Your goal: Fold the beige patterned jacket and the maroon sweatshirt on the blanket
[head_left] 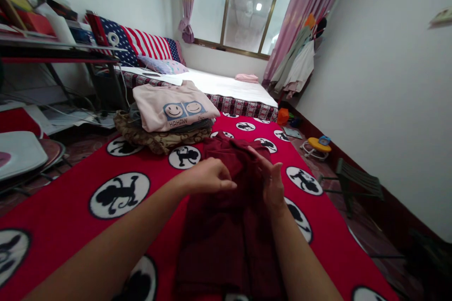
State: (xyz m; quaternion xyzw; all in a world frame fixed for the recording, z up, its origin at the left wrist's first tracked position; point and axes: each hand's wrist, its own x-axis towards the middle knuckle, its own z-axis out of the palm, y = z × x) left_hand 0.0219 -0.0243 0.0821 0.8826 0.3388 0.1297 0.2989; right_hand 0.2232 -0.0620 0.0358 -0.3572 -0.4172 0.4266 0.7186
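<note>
A dark red garment [219, 240], partly folded, lies lengthwise on the bed in front of me. Its far end [229, 150] is bunched and wrinkled. On the left side of the cloth, my left hand [210, 176] has its fingers curled down against it, the fingertips hidden and the thumb pointing right. My right hand [271, 183] rests at the garment's right edge, fingers stretched forward along the cloth and thumb apart. Beyond my left hand sits a stack of folded clothes, topped by a pale pink shirt [173, 106] with smiley prints over a brown patterned cloth [155, 138].
Under the garment spreads a red blanket [158, 225] with monkey prints. A second bed [208, 82] with a white sheet stands by the window. To the left are a cluttered desk [63, 51] and a chair [21, 155]; on the right, a folding stool [358, 181] and a yellow stool [318, 145].
</note>
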